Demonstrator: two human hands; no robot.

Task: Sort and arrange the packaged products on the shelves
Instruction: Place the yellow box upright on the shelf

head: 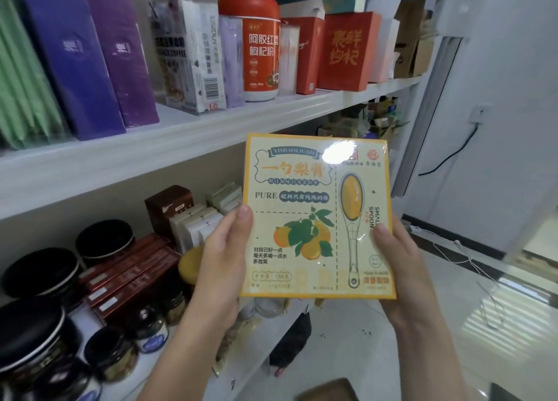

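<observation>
A flat yellow box [305, 207], shrink-wrapped and printed with pears and a spoon, is held upright in front of the shelves. My left hand [222, 255] grips its lower left edge, thumb on the front. My right hand [398, 264] grips its lower right edge, thumb on the front too. The box hangs in the air, apart from both shelves. The upper white shelf [169, 146] carries purple boxes [90, 53], a coffee pack [187, 56], a red canister [253, 47] and red boxes [344, 50].
The lower shelf holds black-lidded jars [39, 270], dark red slim boxes [126, 276], a brown box [169, 204] and pale sachets [196, 225]. Green packs [21, 83] stand at far left. To the right are a white wall, a cable [453, 156] and a tiled floor [377, 340].
</observation>
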